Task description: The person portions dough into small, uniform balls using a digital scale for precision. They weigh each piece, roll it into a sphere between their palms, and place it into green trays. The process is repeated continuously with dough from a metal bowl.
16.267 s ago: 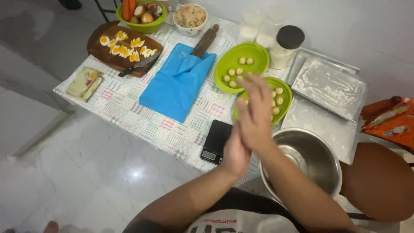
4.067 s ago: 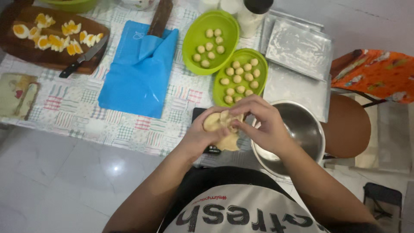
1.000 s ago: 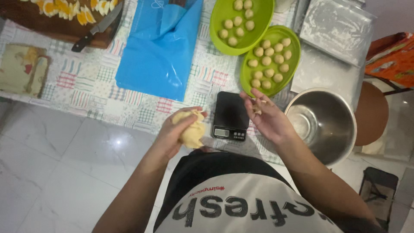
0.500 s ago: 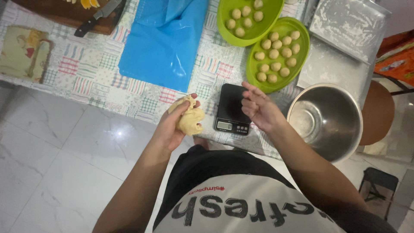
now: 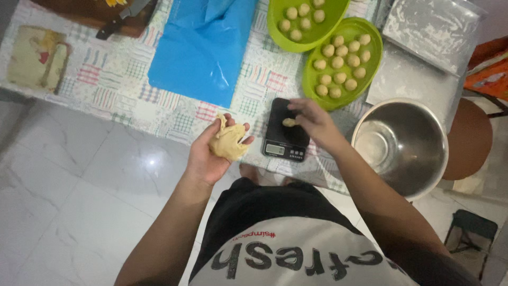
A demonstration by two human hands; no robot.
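Head-cam view looking down at a person's two bare hands over the near edge of a tabletop (image 5: 106, 95) w/ a patchwork cloth. Left hand (image 5: 209, 153), palm up, cups a big lump of pale yellow dough (image 5: 227, 142), fingers curled around it, held off the table edge above the white tile floor (image 5: 79, 212), apparently as the stock to pinch from. Right hand (image 5: 315, 122) reaches to a small black kitchen scale (image 5: 286, 135) at the table edge, fingers pinched on a small dough piece (image 5: 289, 122) at or just above the platform; can't tell if it rests there yet. At 12–1 o'clock from the scale, two green oval trays (image 5: 312, 79) hold rows of small dough balls (image 5: 338, 62), close by for easy reach. At 3 o'clock, an empty steel bowl (image 5: 402, 145). At 10–11 o'clock, a blue mat (image 5: 206, 47). Far tray cut off by top edge; a wooden board (image 5: 84, 13) w/ knife at top left mostly cropped. Scale display too small to read. Foil-like sheets (image 5: 423, 37) at top right, contents unclear.
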